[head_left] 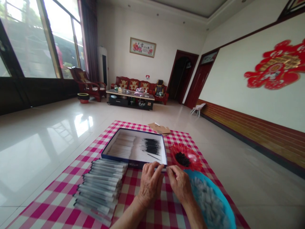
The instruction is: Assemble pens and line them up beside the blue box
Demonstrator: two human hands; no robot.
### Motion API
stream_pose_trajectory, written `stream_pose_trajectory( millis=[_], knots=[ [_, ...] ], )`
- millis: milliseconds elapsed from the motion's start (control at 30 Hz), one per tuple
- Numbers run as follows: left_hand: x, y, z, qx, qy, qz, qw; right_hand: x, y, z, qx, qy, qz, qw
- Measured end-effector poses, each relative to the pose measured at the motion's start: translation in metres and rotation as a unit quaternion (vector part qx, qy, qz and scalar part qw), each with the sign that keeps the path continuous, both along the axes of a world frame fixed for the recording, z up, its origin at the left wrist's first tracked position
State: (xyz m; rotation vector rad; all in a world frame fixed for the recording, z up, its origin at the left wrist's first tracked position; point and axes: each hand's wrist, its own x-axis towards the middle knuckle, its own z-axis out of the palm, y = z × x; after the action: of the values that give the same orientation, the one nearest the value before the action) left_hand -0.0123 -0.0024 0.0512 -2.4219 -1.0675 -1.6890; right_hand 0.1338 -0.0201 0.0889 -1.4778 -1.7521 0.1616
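Observation:
My left hand is closed in a pinch at the front right corner of a shallow blue-edged box. Close beside it, my right hand pinches too, fingertips almost meeting the left ones. Whatever small thing they hold is too blurred to make out. Inside the box lie clear pen barrels on the left and thin black refills on the right, one refill apart from the rest. A heap of clear pens with dark ends lies left of my hands.
A red petal-rimmed bowl holds small black parts. In front of it, a blue basin holds greyish clear caps. Flattened cardboard lies at the far edge of the checked tablecloth. A coffee table stands farther off.

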Motion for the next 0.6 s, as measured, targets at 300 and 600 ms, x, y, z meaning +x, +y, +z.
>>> stream_pose_trajectory(
  millis=[300, 600],
  knots=[
    [0.005, 0.000, -0.011, -0.252, -0.218, -0.131, 0.934, -0.003, -0.003, 0.011, -0.030, 0.155, -0.046, 0.986],
    [-0.009, 0.026, 0.000, -0.460, -0.562, -0.249, 0.641, -0.044, -0.005, -0.007, -0.260, 0.269, 0.085, 0.924]
  ],
)
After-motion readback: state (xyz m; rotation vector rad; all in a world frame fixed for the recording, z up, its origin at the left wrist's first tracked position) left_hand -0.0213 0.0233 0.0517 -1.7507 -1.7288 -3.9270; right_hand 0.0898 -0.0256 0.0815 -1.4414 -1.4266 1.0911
